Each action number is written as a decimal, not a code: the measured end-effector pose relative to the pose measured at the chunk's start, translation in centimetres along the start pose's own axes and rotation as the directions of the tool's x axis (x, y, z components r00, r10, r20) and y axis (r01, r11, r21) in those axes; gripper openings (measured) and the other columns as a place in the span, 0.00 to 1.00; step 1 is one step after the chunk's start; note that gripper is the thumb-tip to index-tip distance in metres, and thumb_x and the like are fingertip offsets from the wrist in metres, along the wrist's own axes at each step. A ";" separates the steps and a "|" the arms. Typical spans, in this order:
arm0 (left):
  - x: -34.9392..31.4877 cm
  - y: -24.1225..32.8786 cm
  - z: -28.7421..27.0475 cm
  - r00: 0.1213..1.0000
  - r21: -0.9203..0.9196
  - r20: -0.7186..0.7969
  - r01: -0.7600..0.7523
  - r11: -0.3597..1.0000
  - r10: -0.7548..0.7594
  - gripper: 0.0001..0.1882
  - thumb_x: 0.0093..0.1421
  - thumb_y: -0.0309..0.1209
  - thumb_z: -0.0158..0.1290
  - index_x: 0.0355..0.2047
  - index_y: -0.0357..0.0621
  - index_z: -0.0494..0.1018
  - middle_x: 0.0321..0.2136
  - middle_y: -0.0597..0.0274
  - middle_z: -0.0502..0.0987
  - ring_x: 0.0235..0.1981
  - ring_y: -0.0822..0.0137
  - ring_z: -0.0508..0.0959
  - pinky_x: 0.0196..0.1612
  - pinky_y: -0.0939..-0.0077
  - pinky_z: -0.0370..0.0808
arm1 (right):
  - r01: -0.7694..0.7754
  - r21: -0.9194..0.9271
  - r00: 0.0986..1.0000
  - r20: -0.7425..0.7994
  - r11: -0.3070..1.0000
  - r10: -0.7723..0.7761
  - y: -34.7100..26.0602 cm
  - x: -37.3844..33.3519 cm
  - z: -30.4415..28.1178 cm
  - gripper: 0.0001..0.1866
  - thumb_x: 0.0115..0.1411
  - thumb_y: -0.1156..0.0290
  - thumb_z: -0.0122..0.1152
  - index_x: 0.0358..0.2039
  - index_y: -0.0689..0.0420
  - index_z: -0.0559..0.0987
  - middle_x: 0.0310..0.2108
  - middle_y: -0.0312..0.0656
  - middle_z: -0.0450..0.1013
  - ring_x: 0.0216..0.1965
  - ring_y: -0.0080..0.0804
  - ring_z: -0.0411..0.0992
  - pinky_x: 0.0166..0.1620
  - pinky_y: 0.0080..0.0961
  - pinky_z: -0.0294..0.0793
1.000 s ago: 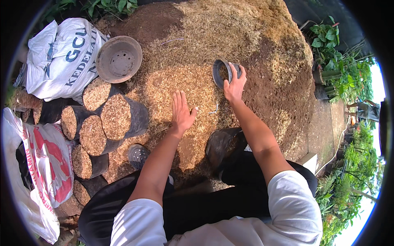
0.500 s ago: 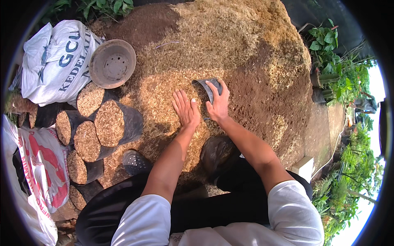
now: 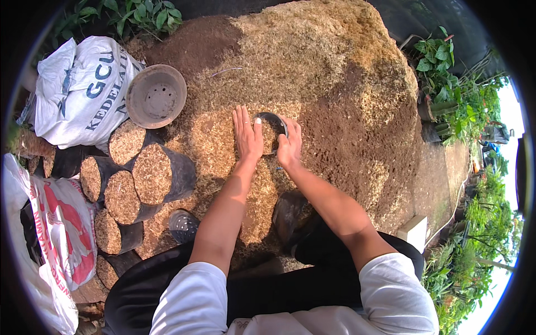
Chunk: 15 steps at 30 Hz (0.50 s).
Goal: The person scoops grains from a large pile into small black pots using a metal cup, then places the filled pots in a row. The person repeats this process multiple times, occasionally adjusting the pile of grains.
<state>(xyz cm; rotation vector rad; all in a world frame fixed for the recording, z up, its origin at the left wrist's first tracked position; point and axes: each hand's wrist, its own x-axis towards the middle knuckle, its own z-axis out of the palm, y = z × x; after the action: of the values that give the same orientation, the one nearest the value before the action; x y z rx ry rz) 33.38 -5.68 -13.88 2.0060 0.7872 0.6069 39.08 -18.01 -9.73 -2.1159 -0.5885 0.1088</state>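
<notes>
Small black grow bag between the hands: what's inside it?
The small black grow bag shows tan husk-and-soil mix in its open mouth. The left hand and right hand flank the rim. How deep the fill goes is hidden by the bag wall and surrounding mound.

A small black planting bag (image 3: 272, 133) sits between the two hands, with its open top facing up. It is round and soft, and tan husk mix fills it. The left hand (image 3: 247, 135) touches its left side and the right hand (image 3: 289, 146) touches its right side.
</notes>
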 end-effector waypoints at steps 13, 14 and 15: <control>1.4 3.3 -2.8 1.000 0.092 0.018 -0.014 0.996 0.013 0.40 0.77 0.48 0.40 0.80 0.45 0.39 0.80 0.41 0.37 0.81 0.44 0.37 0.80 0.46 0.36 | -0.447 0.654 0.892 0.271 0.611 0.362 2.4 2.8 -2.1 0.36 0.54 0.71 0.48 0.66 0.58 0.75 0.53 0.43 0.75 0.52 0.36 0.69 0.57 0.26 0.68; 1.3 3.7 -3.1 0.997 0.030 -0.069 0.033 0.999 -0.031 0.41 0.77 0.46 0.42 0.80 0.45 0.39 0.80 0.40 0.38 0.80 0.43 0.38 0.80 0.46 0.36 | -0.427 0.591 0.902 0.224 0.684 0.369 2.8 3.2 -2.5 0.36 0.54 0.71 0.47 0.66 0.58 0.75 0.54 0.43 0.75 0.52 0.35 0.70 0.57 0.27 0.68; 1.0 3.9 -3.7 0.994 0.160 -0.028 0.108 0.981 -0.105 0.41 0.75 0.44 0.45 0.80 0.43 0.42 0.79 0.38 0.38 0.80 0.40 0.39 0.80 0.46 0.40 | -0.391 0.536 0.919 0.180 0.749 0.351 3.0 3.7 -2.8 0.36 0.55 0.71 0.47 0.67 0.57 0.75 0.54 0.42 0.74 0.52 0.35 0.70 0.57 0.28 0.68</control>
<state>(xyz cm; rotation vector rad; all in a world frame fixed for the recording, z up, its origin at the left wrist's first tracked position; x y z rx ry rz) 32.72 -4.55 -8.52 2.0908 0.9759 0.5148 44.26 -19.91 -9.99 -1.6150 -0.1246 0.5212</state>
